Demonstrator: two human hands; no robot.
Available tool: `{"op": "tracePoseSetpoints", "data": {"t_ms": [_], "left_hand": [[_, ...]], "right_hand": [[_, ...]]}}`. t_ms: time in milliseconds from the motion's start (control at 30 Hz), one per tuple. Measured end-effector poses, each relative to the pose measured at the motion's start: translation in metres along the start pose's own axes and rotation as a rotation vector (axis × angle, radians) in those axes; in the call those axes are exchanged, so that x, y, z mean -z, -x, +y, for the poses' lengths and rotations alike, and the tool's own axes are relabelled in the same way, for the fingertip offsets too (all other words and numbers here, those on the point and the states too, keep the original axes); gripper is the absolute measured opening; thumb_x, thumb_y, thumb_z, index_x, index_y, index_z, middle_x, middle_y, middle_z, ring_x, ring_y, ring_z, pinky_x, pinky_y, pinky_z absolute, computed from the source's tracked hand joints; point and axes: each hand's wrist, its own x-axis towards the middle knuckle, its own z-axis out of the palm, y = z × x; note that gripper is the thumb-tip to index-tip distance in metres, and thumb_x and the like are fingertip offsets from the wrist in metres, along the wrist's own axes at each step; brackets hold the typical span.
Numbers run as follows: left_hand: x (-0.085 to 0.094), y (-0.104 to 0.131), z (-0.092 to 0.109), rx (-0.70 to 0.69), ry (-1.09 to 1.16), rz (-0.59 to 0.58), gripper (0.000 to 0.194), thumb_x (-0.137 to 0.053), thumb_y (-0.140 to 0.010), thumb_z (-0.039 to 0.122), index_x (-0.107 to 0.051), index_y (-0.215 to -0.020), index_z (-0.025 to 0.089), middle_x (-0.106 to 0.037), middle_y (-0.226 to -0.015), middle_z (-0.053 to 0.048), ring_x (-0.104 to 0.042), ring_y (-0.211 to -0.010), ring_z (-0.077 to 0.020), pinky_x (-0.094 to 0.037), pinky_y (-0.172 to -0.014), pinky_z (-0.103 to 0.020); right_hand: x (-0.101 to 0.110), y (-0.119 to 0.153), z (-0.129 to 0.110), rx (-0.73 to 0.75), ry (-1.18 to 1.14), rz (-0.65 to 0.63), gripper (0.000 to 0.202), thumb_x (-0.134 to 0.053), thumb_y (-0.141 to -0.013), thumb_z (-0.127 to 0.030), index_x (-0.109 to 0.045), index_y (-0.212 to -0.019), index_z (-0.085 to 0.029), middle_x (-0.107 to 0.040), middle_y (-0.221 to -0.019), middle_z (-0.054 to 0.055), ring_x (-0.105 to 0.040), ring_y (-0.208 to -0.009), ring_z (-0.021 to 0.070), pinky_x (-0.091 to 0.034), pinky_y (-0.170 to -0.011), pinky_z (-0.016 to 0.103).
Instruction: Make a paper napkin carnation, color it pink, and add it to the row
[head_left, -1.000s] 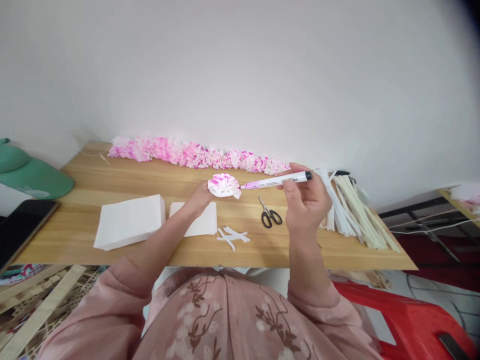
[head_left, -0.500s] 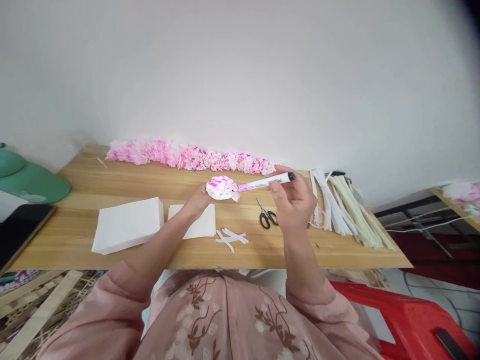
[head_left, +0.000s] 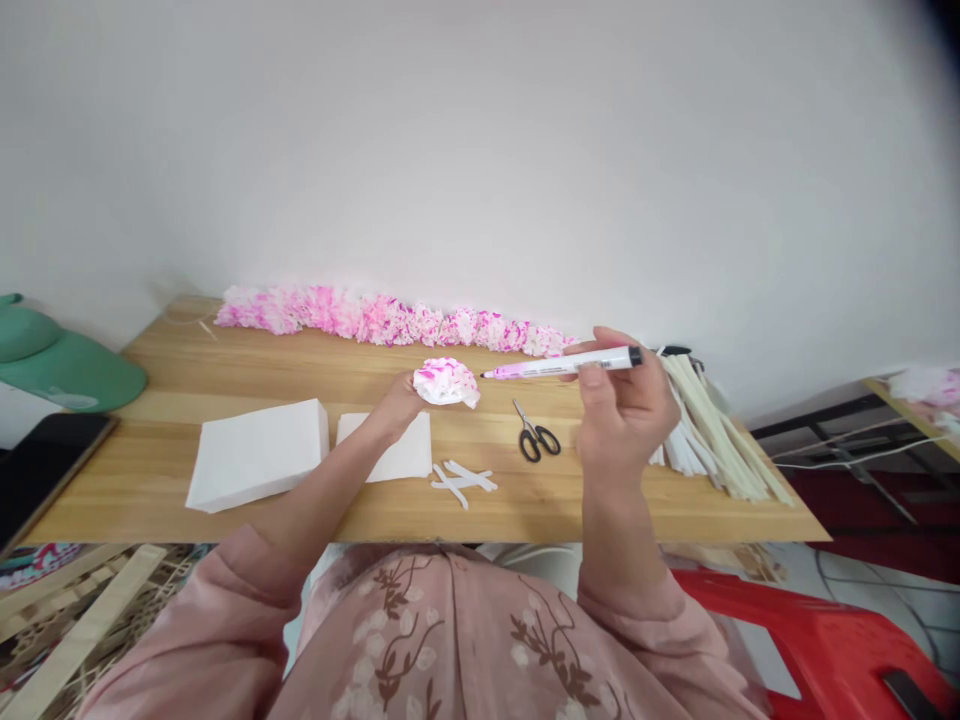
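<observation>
A white paper flower (head_left: 445, 382) with pink-stained ruffles is held up over the table by my left hand (head_left: 403, 405), whose fingers are partly hidden behind it. My right hand (head_left: 626, 400) grips a white marker (head_left: 555, 364) lying nearly level. The marker's dark tip points left at the flower, a small gap away from it. Below the hands are black-handled scissors (head_left: 535, 436) and several short white strips (head_left: 463, 480). A thin stack of white tissue paper (head_left: 397, 452) lies under my left forearm.
A row of pink and white paper flowers (head_left: 390, 320) runs along the wall. A thick tissue stack (head_left: 255, 455), a phone (head_left: 52, 470) and a green cap (head_left: 67, 365) are at left. Bundled pale strips (head_left: 720, 430) lie at right. A red stool (head_left: 817, 640) stands below.
My right hand has drawn the marker to the right, so its tip has come off the flower's edge. My left hand keeps the flower in nearly the same spot.
</observation>
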Motion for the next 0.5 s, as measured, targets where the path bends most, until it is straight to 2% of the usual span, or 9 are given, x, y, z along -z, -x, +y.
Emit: {"op": "tracePoseSetpoints", "data": {"t_ms": [167,333,500], "left_hand": [[0.001,-0.002,-0.001,0.001,0.003,0.039,0.043,-0.089,-0.055,0.03,-0.077,-0.093,0.016,-0.075,-0.111,-0.012,-0.067,-0.11,-0.0314,-0.048,-0.103,-0.047],[-0.001,-0.002,0.002,0.016,-0.016,0.032,0.039,-0.088,-0.059,0.034,-0.077,-0.09,0.014,-0.074,-0.112,-0.013,-0.065,-0.114,-0.0323,-0.046,-0.106,-0.049],[-0.003,-0.001,0.004,0.018,0.001,0.041,0.04,-0.09,-0.055,0.03,-0.077,-0.09,0.015,-0.073,-0.116,-0.012,-0.064,-0.116,-0.0324,-0.044,-0.108,-0.048]], "right_hand": [[0.002,0.005,0.004,-0.03,-0.01,-0.012,0.028,-0.07,-0.085,-0.03,-0.069,-0.112,-0.026,-0.074,-0.092,0.002,-0.072,-0.081,0.0161,-0.062,-0.074,0.03],[0.001,0.016,0.014,-0.088,0.005,-0.036,0.03,-0.071,-0.084,-0.03,-0.069,-0.113,-0.025,-0.073,-0.092,0.002,-0.071,-0.08,0.016,-0.061,-0.072,0.029],[0.0,0.019,0.016,-0.112,-0.02,-0.065,0.031,-0.071,-0.083,-0.028,-0.07,-0.114,-0.026,-0.073,-0.093,0.002,-0.071,-0.081,0.016,-0.061,-0.076,0.031]]}}
